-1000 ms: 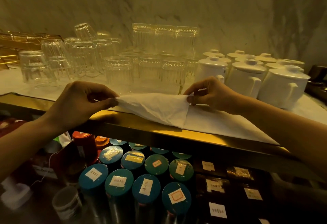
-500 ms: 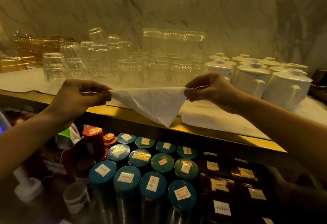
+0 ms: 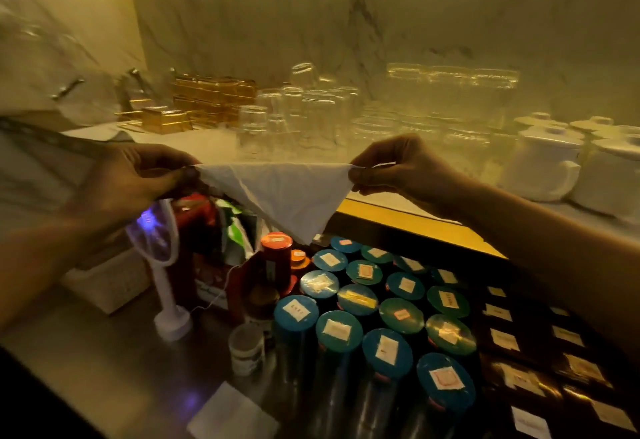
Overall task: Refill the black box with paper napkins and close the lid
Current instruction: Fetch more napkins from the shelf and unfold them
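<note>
A white paper napkin (image 3: pixel 287 192), folded into a triangle with its tip pointing down, hangs in the air in front of the shelf. My left hand (image 3: pixel 135 179) pinches its left corner and my right hand (image 3: pixel 398 168) pinches its right corner, so the top edge is stretched level between them. Another white napkin (image 3: pixel 232 414) lies flat on the steel counter at the bottom. No black napkin box is in view.
Teal-lidded labelled tins (image 3: pixel 363 317) and dark labelled jars (image 3: pixel 519 352) crowd the lower counter. The gold-edged shelf (image 3: pixel 415 220) carries clear glasses (image 3: pixel 311 116), white lidded mugs (image 3: pixel 547 161) and amber boxes (image 3: pixel 207 99). A small white stand fan (image 3: pixel 166 265) and a red carton (image 3: pixel 207 230) stand at left.
Both hands lifted the napkin off the stack on the shelf and carried it leftward; it now hangs free as a triangle. The view swung left, revealing the fan and counter.
</note>
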`<state>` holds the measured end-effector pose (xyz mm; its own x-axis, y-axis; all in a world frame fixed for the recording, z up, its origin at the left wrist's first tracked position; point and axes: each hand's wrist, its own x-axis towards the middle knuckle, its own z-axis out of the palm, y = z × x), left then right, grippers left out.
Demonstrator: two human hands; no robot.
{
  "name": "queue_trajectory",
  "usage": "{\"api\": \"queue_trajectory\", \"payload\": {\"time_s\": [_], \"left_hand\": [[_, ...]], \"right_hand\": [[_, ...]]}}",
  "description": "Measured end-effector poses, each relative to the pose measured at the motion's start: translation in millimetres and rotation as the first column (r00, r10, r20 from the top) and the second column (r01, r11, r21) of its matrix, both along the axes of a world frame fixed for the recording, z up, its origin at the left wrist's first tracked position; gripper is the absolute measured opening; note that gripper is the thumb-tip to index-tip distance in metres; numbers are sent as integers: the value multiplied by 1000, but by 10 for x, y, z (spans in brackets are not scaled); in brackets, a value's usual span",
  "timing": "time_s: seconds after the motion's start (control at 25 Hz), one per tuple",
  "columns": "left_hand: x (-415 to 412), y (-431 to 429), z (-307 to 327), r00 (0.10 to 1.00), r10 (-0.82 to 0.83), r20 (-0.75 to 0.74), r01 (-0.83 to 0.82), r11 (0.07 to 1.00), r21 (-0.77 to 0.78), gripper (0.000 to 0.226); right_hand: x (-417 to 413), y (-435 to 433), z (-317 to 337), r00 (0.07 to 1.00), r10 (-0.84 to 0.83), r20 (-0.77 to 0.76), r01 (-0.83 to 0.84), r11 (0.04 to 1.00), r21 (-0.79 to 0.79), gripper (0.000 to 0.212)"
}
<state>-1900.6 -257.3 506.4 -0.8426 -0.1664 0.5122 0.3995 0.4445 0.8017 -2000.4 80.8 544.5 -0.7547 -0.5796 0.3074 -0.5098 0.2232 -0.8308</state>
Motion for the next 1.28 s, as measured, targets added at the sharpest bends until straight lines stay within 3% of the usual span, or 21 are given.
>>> {"api": "queue_trajectory", "payload": {"time_s": [0.2, 0.36, 0.48, 0.64, 0.84, 0.96, 1.16, 1.28], "left_hand": [[689, -674, 48, 975, 217, -36, -218, 975, -29, 18], [1416, -955, 74, 923, 381, -44, -383, 923, -31, 24], [2068, -957, 67, 850, 524, -62, -524, 852, 15, 24], [3059, -678, 44, 707, 703, -72, -706, 709, -7, 23], [4464, 6, -74, 432, 901, -40, -902, 432, -13, 23], [5332, 512, -125, 190, 982, 19, -980, 191, -52, 22], [6457, 1437, -110, -151, 988, 44, -987, -148, -66, 17], [6989, 2008, -108, -298, 954, 44, -951, -292, -96, 13]], "right_hand": [[206, -927, -10, 988, 142, -59, -144, 989, -40, 7], [477, -1496, 2, 949, 269, -164, -268, 963, 25, 6], [779, -1823, 14, 901, 420, -111, -426, 904, -34, 6], [1235, -2204, -39, 762, 629, -155, -642, 766, -47, 11], [2195, -2698, -333, 497, 866, -56, -864, 489, -120, 4], [2964, -2919, -478, 289, 957, -6, -948, 285, -144, 7], [4285, -3007, -501, 9, 1000, 8, -988, 10, -155, 6], [5082, -2994, -485, -146, 989, 5, -975, -143, -167, 7]]}}
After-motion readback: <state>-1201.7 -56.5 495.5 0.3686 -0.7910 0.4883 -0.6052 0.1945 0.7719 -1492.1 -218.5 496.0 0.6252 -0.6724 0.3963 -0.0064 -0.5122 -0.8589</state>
